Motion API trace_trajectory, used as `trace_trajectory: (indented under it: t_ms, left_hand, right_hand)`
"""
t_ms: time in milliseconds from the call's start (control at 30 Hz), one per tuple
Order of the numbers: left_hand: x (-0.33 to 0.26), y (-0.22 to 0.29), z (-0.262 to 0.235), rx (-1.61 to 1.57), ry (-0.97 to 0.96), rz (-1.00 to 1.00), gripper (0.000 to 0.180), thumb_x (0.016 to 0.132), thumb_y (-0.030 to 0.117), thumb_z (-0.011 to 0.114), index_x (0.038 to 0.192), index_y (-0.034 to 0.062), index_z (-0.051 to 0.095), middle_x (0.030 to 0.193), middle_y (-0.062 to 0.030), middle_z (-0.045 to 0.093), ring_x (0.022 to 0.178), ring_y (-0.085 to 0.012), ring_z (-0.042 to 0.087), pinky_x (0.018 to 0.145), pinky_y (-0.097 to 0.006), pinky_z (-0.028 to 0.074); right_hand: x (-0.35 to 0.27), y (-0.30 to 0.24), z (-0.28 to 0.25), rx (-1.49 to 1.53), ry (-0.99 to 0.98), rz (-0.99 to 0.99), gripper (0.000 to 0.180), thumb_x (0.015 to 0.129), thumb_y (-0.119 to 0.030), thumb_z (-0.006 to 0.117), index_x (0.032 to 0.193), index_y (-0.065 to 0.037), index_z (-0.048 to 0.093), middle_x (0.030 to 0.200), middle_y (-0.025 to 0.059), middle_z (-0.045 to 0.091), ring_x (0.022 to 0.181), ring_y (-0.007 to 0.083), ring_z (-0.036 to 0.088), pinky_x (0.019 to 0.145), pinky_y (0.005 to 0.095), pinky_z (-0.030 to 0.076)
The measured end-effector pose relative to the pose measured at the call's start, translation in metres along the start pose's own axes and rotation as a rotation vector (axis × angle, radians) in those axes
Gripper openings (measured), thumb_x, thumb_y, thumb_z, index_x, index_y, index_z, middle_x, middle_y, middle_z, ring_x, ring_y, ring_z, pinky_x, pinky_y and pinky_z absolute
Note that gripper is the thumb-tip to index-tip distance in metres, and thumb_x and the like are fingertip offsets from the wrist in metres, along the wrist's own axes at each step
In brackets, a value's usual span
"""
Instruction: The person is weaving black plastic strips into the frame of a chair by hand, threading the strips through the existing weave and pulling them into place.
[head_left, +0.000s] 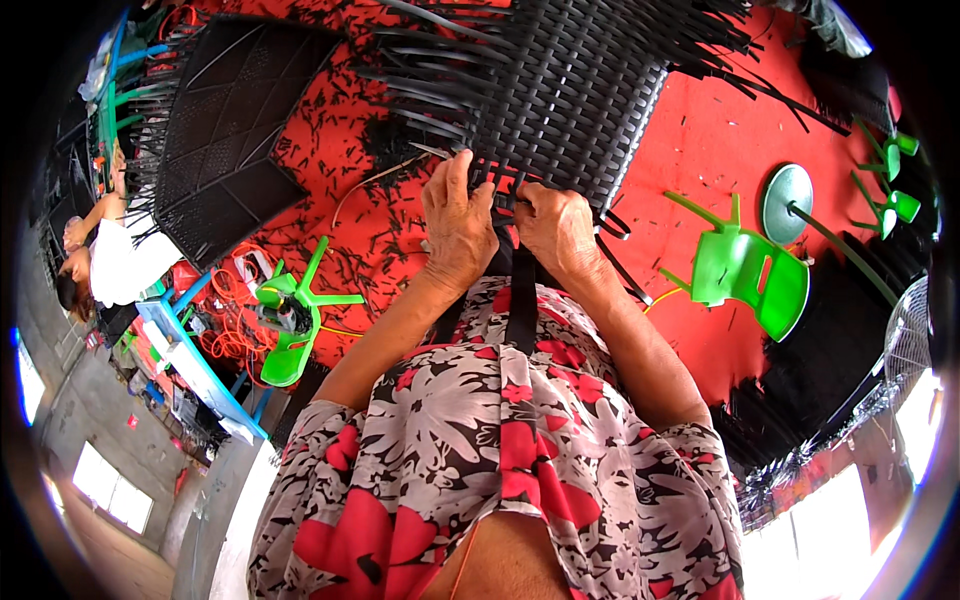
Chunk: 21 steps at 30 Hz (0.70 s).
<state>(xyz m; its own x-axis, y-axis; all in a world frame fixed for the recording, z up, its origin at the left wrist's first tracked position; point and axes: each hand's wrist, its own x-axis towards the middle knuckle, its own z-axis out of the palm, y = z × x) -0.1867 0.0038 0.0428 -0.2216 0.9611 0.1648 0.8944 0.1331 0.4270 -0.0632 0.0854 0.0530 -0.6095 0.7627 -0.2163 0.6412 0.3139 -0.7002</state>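
A black panel (565, 110) of woven flat strips stretches away from me, with loose strip ends fanning from its sides. At its near edge my left hand (459, 222) is closed, thumb and fingers close together; what lies between them is hidden. A thin pointed tip (430, 150), pale like metal, sticks out left of its fingertips. Just right of it, my right hand (558, 232) has its fingers curled and pinched on a black strip at the same edge. A wide black strip (521, 300) hangs from between the hands toward my body.
Black strip scraps (365, 225) litter the red floor covering (720, 350). Green chairs stand left (292, 345) and right (745, 270), the right one near a round-based stand (787, 205). Another dark woven panel (225, 130) lies left, beside a person in white (125, 255). A fan (910, 325) stands far right.
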Motion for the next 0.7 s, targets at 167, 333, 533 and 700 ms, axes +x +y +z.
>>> trace_trajectory:
  t_ms: [167,333,533,700]
  left_hand:
    - [-0.020,-0.004,0.018,-0.062,0.043,-0.114,0.052,0.064,0.006,0.063,0.112,-0.0034,0.045,0.129,-0.0252,0.037,0.115,-0.0433,0.039,0.089,-0.051,0.035]
    - [-0.010,0.013,0.024,-0.251,0.199,-0.349,0.044,0.066,0.002,0.060,0.109,0.0015,0.050,0.128,-0.0206,0.036,0.117,-0.0405,0.038,0.090,-0.047,0.036]
    - [-0.007,0.016,0.017,-0.398,0.113,-0.611,0.021,0.065,-0.004,0.059,0.085,0.0007,0.059,0.125,-0.0155,0.039,0.110,-0.0377,0.041,0.088,-0.044,0.038]
    - [0.001,0.018,0.018,-0.383,0.123,-0.619,0.014,0.068,-0.002,0.058,0.081,0.0022,0.060,0.123,-0.0141,0.040,0.107,-0.0361,0.042,0.085,-0.043,0.038]
  right_hand:
    - [0.008,-0.003,0.013,-0.169,-0.058,-0.101,0.011,0.077,-0.015,0.055,0.070,-0.008,0.060,0.066,0.0155,0.061,0.063,0.0355,0.061,0.057,0.0448,0.049]
    - [0.015,0.002,0.032,-0.279,0.106,-0.170,0.006,0.078,-0.019,0.062,0.077,-0.013,0.064,0.067,0.0132,0.062,0.057,0.0311,0.061,0.053,0.0402,0.049]
    - [0.010,-0.009,0.027,0.369,-0.133,0.200,0.015,0.080,-0.007,0.058,0.089,0.001,0.067,0.060,0.0089,0.059,0.046,0.0137,0.054,0.044,0.0297,0.041]
    - [0.013,-0.026,0.020,1.149,-0.099,0.957,0.032,0.082,-0.005,0.055,0.113,0.002,0.057,0.082,0.0063,0.062,0.055,0.0112,0.055,0.046,0.0238,0.043]
